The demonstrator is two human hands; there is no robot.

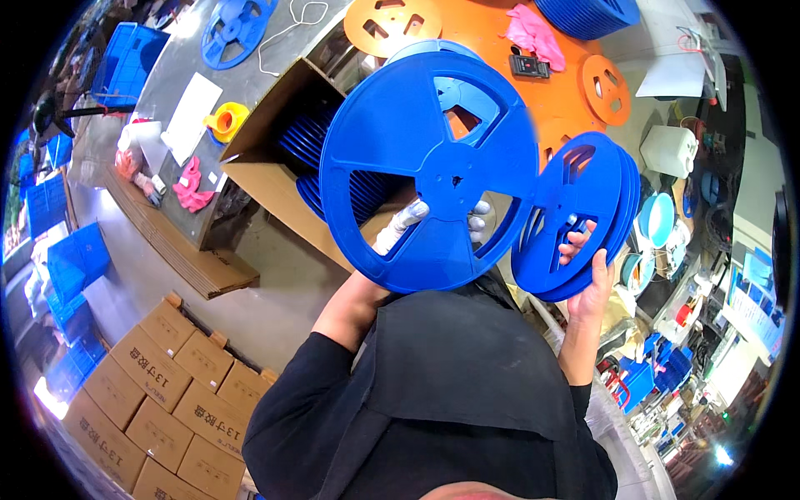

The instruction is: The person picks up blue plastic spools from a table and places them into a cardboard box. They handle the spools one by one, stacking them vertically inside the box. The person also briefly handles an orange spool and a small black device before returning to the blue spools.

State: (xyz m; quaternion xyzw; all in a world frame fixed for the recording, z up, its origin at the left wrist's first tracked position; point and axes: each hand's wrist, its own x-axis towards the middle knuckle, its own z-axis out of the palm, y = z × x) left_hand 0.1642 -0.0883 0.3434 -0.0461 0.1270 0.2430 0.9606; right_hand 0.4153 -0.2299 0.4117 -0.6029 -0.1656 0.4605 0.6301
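Large blue reel (433, 167) at the centre of the view, clasped near the hub in the white-gloved left hand (402, 227), with digits showing through windows on either side of the lower spoke; just to the right, stack of blue reels (597, 197), gripped at the rim by the right hand (597, 283), with fingertips inside a flange window; partly behind the large reel, open cardboard carton (279, 192) containing further blue reels (302, 137); beyond, orange worktop (567, 100) bearing black handheld device (529, 67) and crumpled pink cloth (533, 32); lower left, stacked closed cartons (185, 387).
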